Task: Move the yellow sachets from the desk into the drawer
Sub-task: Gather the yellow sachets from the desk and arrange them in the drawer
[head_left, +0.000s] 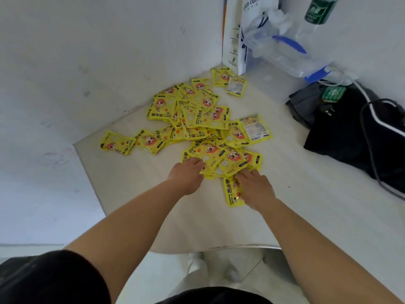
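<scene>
Several yellow hand-warmer sachets (197, 119) lie in a loose heap on the pale desk (295, 205), spreading toward the back corner. My left hand (188, 172) reaches the heap's near edge, its fingers curled over the edge of a sachet (210, 154). My right hand (255, 187) lies on the near sachets, fingers fairly straight, covering part of a single sachet (230, 193) that sits apart at the front. No drawer is in view.
A black bag (355, 132) with cables lies on the desk at right. A white paper bag (236, 34), a clear plastic container (285, 47) and a bottle (317, 14) stand in the back corner. White walls close the left and back.
</scene>
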